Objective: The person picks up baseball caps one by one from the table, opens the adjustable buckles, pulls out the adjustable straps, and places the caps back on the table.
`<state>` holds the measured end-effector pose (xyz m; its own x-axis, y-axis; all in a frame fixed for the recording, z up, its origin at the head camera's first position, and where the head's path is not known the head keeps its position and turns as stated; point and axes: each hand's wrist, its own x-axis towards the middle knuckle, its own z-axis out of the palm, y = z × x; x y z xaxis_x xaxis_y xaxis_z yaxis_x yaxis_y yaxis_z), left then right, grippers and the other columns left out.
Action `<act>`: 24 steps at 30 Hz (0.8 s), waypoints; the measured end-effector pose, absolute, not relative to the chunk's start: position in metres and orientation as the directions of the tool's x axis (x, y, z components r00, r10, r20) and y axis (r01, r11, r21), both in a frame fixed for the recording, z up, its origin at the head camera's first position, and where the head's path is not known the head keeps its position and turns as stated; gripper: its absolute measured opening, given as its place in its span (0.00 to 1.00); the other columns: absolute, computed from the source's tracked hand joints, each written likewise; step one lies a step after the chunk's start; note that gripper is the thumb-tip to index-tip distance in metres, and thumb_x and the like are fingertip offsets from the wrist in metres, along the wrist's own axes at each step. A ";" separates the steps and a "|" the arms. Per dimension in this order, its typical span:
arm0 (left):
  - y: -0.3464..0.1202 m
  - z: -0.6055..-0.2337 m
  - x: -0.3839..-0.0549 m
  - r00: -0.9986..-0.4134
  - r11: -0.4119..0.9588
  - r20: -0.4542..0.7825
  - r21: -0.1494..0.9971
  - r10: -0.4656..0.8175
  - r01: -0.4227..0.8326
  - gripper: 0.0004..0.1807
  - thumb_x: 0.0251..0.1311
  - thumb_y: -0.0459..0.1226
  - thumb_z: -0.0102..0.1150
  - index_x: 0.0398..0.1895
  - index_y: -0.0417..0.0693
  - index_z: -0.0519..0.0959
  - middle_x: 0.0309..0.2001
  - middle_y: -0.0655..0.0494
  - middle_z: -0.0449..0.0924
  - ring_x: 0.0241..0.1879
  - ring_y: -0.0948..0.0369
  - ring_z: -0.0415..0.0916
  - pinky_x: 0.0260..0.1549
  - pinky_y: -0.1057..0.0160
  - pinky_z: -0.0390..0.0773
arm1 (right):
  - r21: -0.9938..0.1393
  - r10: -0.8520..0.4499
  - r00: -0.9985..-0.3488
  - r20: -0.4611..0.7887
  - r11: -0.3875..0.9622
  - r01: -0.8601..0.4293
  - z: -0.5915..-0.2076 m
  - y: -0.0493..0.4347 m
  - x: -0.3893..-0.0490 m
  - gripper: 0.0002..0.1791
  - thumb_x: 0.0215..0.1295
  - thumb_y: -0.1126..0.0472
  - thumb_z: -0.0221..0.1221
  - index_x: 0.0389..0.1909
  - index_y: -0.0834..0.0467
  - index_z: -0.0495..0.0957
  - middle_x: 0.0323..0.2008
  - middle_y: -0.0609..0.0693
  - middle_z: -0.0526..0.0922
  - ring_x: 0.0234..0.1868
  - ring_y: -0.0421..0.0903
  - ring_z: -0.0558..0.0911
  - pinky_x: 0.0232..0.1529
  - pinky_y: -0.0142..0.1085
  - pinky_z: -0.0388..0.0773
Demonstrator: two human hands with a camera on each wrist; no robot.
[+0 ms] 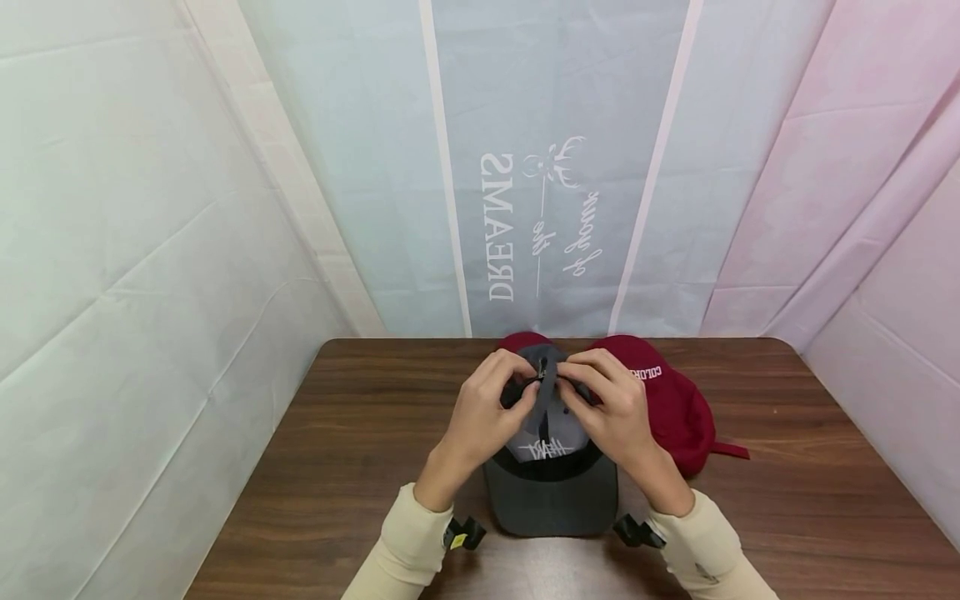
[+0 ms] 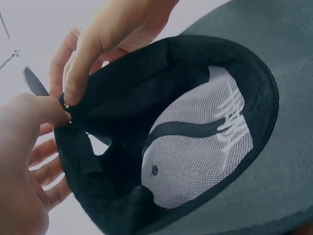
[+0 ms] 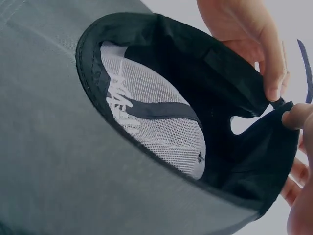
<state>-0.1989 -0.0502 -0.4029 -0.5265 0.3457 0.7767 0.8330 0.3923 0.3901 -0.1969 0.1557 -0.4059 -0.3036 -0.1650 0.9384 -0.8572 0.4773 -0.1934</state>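
A dark grey cap [image 1: 553, 510] with white lettering sits at the table's front middle, brim toward me and its inside turned upward. My left hand [image 1: 487, 412] pinches one side of its back strap between thumb and fingers. Close beside it, my right hand [image 1: 611, 408] pinches the other side. The strap's loose end [image 2: 35, 81] sticks out past the fingertips in the left wrist view. Inside the cap, a pale mesh lining [image 3: 156, 122] and the dark sweatband show in the right wrist view. The fingertips partly cover the strap's closure.
A red cap [image 1: 678, 417] with white letters lies right of my right hand, its strap [image 1: 731, 450] trailing on the brown wooden table [image 1: 375, 467]. More red cloth [image 1: 525, 340] shows behind the grey cap. A printed fabric backdrop [image 1: 375, 167] hangs behind the table.
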 end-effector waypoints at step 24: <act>-0.048 -0.403 -0.200 -0.464 0.382 0.833 0.341 0.301 0.859 0.07 0.66 0.29 0.68 0.42 0.46 0.80 0.39 0.54 0.81 0.37 0.61 0.78 0.37 0.67 0.81 | -0.135 -0.158 -0.246 0.956 0.508 -0.850 -0.407 0.150 -0.197 0.14 0.76 0.55 0.64 0.33 0.61 0.89 0.34 0.53 0.89 0.33 0.49 0.82 0.35 0.39 0.79</act>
<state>-0.1999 -0.0483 -0.4029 -0.4642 0.3013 0.8329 0.8592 0.3816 0.3408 -0.1968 0.1504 -0.4067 -0.2464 -0.1583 0.9561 -0.8505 0.5084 -0.1350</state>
